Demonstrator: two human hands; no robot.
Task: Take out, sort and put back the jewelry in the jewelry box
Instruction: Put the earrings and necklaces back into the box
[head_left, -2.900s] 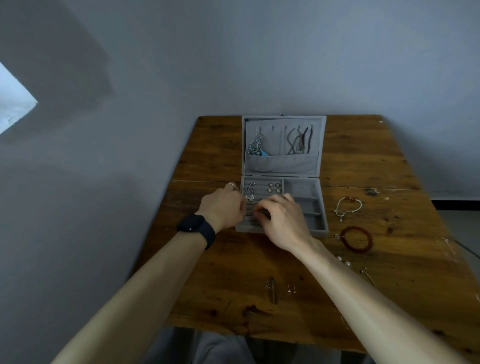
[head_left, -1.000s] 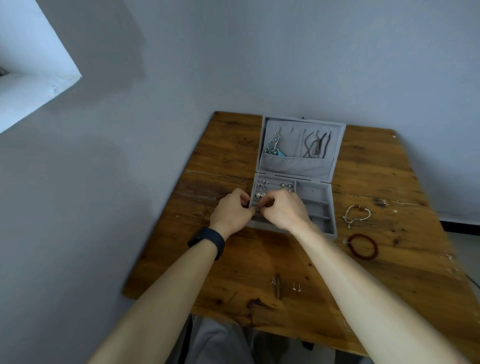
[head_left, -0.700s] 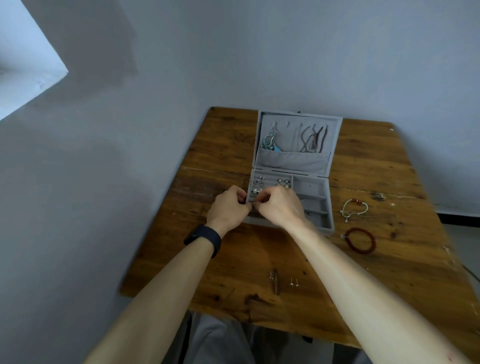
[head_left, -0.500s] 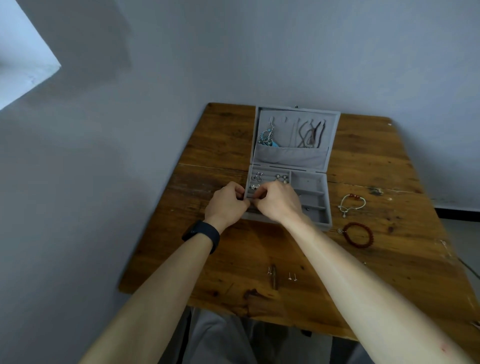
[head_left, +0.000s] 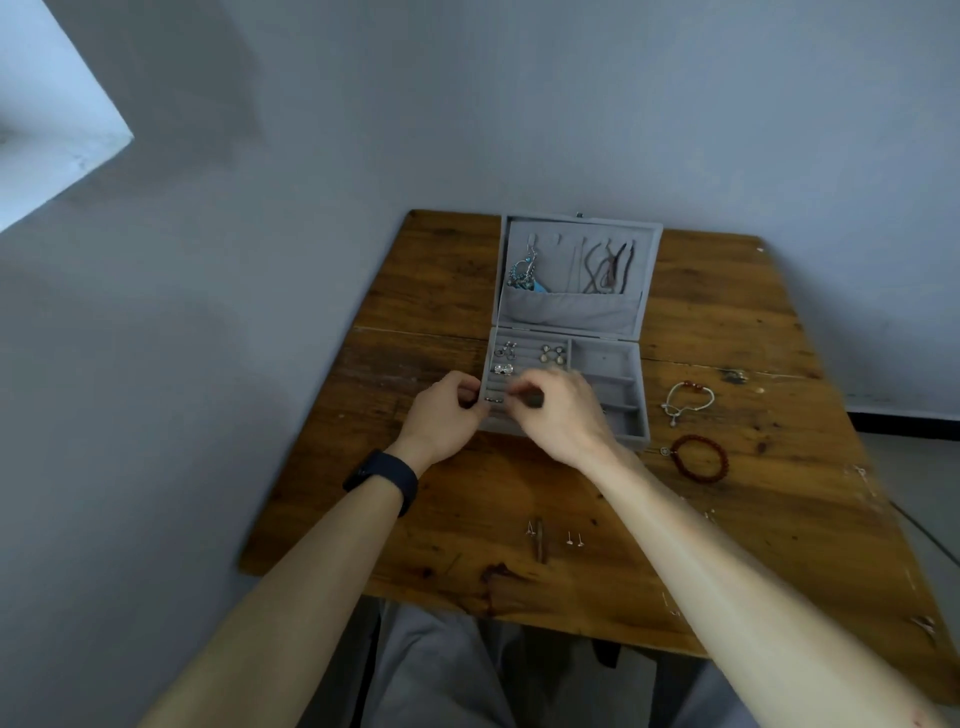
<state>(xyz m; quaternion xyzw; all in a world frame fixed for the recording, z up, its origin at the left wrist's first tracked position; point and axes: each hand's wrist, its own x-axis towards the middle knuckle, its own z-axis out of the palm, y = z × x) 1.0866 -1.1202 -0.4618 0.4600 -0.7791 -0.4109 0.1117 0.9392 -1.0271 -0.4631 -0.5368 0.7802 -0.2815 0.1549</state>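
The grey jewelry box (head_left: 613, 384) lies open mid-table, its lid (head_left: 571, 312) tilted back. In the lid hang a blue and silver necklace (head_left: 522, 273) and dark cords (head_left: 608, 270). Pairs of earrings (head_left: 553, 354) sit in the left ring rolls. My left hand (head_left: 447, 415) grips the box's front left corner. My right hand (head_left: 563, 410) hovers over the ring rolls, thumb and forefinger pinching a tiny piece I cannot make out. A small dark ring (head_left: 493, 399) sits in a slot between the two hands.
On the wooden table (head_left: 426, 291), right of the box, lie a white cord bracelet (head_left: 688, 402) and a red bead bracelet (head_left: 701, 457). Small ear studs (head_left: 574, 538) lie near the front edge beside a dark knot (head_left: 540, 540). A wall runs along the left.
Both hands stay at the box's front left corner. My right hand's fingertips have shifted slightly over the ring rolls. The camera view has drifted.
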